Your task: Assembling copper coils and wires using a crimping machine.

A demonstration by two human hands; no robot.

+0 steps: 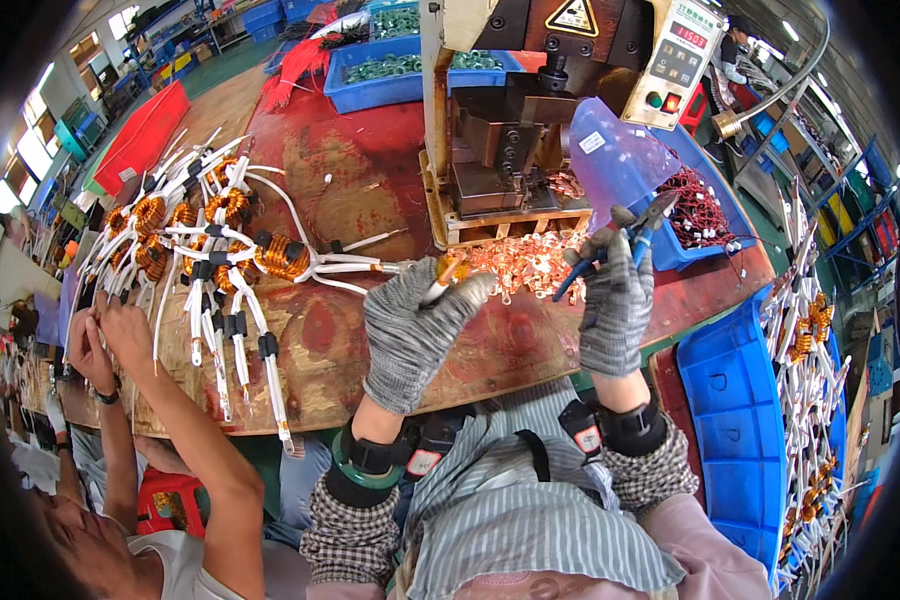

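Observation:
My left hand (pixel 415 325), in a grey knitted glove, pinches a white cable end (pixel 438 290) with orange-brown wrapping at its tip. White leads from a copper-wound ring coil (pixel 282 257) run toward this hand, and its fingers hide where they end. In my right hand (pixel 615 305), also gloved, are blue-handled pliers (pixel 646 240), their jaws up and to the right. Between and beyond my hands lies a heap of small copper terminals (pixel 530 262), in front of a bench press (pixel 510 140).
More ring coils with white leads (pixel 225 205) pile up at the left, where a co-worker's bare hands (pixel 115 340) are busy. Beside the press stands a blue bin (pixel 705 255) of dark red wires. A large blue crate (pixel 732 420) is at my right. Another blue bin (pixel 375 95) holds green rings.

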